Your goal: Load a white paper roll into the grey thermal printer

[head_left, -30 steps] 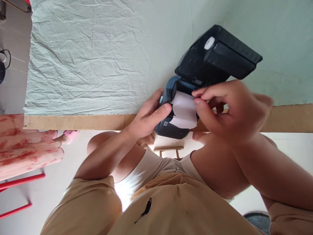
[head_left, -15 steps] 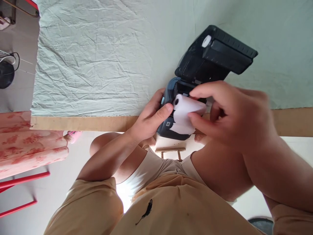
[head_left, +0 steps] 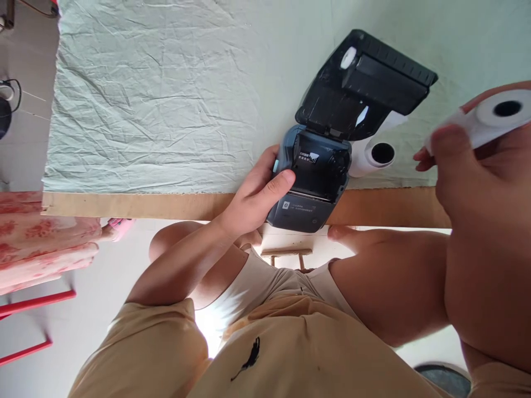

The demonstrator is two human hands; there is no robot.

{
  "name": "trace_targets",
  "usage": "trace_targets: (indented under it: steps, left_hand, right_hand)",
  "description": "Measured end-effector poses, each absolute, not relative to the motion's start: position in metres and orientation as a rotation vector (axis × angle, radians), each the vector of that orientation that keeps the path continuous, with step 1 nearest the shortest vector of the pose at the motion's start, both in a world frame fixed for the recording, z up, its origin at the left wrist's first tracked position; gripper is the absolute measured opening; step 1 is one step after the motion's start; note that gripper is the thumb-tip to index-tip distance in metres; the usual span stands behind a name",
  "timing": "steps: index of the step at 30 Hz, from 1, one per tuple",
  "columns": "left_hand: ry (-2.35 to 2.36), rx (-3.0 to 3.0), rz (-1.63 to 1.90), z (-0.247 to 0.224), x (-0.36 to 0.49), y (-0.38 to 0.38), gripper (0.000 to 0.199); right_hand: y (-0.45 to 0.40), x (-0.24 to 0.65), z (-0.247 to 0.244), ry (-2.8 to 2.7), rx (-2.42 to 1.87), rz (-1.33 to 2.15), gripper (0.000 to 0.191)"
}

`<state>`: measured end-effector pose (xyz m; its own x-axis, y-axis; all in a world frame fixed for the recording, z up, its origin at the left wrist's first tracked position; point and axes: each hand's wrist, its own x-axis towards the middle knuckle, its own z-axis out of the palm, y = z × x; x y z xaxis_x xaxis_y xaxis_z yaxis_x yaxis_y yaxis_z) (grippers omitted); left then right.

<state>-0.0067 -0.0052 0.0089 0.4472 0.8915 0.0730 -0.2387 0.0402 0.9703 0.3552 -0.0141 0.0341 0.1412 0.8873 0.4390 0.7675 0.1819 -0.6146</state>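
My left hand (head_left: 259, 190) grips the left side of a dark portable label printer (head_left: 317, 171), thumb over its top edge. The printer's lid (head_left: 365, 83) stands swung back, and its paper bay shows bare, with a small printed sticker inside. Off to the right, my right hand (head_left: 477, 149) holds a white paper roll (head_left: 493, 119) with a dark core, its fingers wrapped round it. A second white paper roll (head_left: 369, 157) lies on the table just right of the printer, partly hidden by it.
A pale green cloth (head_left: 157, 99) covers the table, with a bare wooden edge (head_left: 136, 204) in front. At left are a floral pink cloth (head_left: 45, 237) and red metal bars (head_left: 37, 304). My legs are beneath the table edge.
My right hand has lifted the paper roll out of the printer and carried it to the right. The second roll beside the printer now shows. My left hand keeps its hold.
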Motion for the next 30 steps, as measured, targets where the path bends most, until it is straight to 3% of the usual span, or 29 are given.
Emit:
trace_targets:
  steps: [5,12,14,16,18,22,26,30]
  left_hand:
    - [0.673,1.262,0.992,0.005,-0.007,-0.003,0.06]
    - [0.668,1.289,0.997,-0.002,-0.008,0.001,0.066]
    - [0.654,1.283,1.001,-0.001,-0.008,0.001,0.06]
    - [0.657,1.276,0.987,0.001,-0.008,0.0,0.06]
    - [0.693,1.271,0.968,0.004,-0.008,-0.001,0.066]
    - [0.763,1.27,0.962,0.012,-0.006,-0.003,0.07]
    - [0.76,1.252,0.922,0.016,-0.005,-0.004,0.061]
    - [0.755,1.269,0.939,0.012,-0.006,-0.004,0.068]
  right_hand:
    - [-0.016,0.376,0.033,-1.818,-1.695,0.09,0.059]
    - [-0.012,0.391,0.02,-1.933,-1.797,0.085,0.075]
    - [-0.018,0.38,0.022,-1.948,-1.562,-0.106,0.064]
    - [-0.026,0.359,0.024,-1.874,-1.339,-0.244,0.04]
    - [-0.034,0.336,0.026,-1.864,-1.268,-0.202,0.025]
    - [-0.038,0.305,0.03,-2.049,-1.369,-0.117,0.037]
    - [-0.034,0.301,0.032,-2.152,-1.336,-0.048,0.036]
    - [-0.035,0.3,0.032,-2.146,-1.257,0.13,0.049]
